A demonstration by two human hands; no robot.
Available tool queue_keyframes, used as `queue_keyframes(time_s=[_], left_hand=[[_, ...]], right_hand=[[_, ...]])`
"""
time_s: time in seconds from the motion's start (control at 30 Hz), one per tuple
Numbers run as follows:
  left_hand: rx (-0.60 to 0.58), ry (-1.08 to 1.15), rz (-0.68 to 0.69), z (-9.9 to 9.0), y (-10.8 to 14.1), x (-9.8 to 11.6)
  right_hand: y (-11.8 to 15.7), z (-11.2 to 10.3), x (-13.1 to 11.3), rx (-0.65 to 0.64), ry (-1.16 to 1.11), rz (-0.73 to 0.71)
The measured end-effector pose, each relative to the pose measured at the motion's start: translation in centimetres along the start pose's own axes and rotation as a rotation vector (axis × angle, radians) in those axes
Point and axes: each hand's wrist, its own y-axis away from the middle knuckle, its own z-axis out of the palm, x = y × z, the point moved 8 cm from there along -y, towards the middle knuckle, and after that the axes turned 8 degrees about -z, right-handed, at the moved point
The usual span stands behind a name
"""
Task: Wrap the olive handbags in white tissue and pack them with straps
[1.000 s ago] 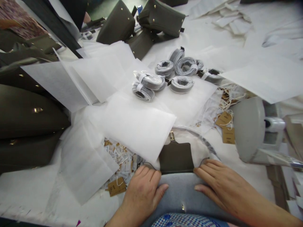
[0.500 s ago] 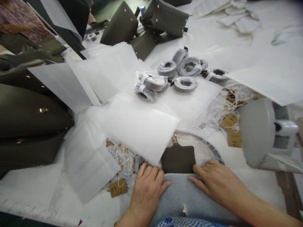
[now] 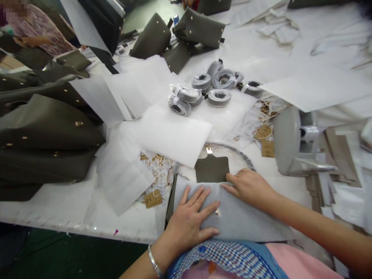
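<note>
A dark olive handbag [image 3: 170, 205] lies in front of me, its front covered by a thin greyish-white tissue sheet [image 3: 247, 223]. A small metal clasp [image 3: 217, 212] pokes through the sheet. My left hand [image 3: 193, 217] rests flat on the sheet with fingers spread. At the sheet's top edge, my right hand [image 3: 250, 186] pinches with thumb and forefinger, beside the bag's flap [image 3: 212, 169]. The flap stretches away from me, with a metal fitting [image 3: 209, 150] at its tip. Behind it curves a plastic-wrapped handle [image 3: 240, 154].
Loose white sheets [image 3: 174, 133] and wrapped strap coils [image 3: 219, 97] lie beyond the bag. Brown tags [image 3: 153, 198] are left, a grey tape dispenser [image 3: 286, 141] right. More olive bags [image 3: 58, 131] are stacked at left. A person [image 3: 37, 31] stands at the far left.
My left hand has moved from the bag's upper left edge down onto the sheet, fingers now spread. My right hand stays at the top edge. The view has shifted, showing more of my lap.
</note>
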Motion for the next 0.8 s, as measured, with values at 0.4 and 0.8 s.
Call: queue_keyframes(time_s=[0.4,0.8], left_hand=[[0.125,-0.093,0.018,0.9,0.5,0.4],[0.199,-0.103,0.047,0.3,0.9,0.5]], right_hand=[[-1.1,-4.3,-0.2,0.28,-0.271,0.067],[-1.8,-6.3,-0.8,0.413,-0.738,0.131]])
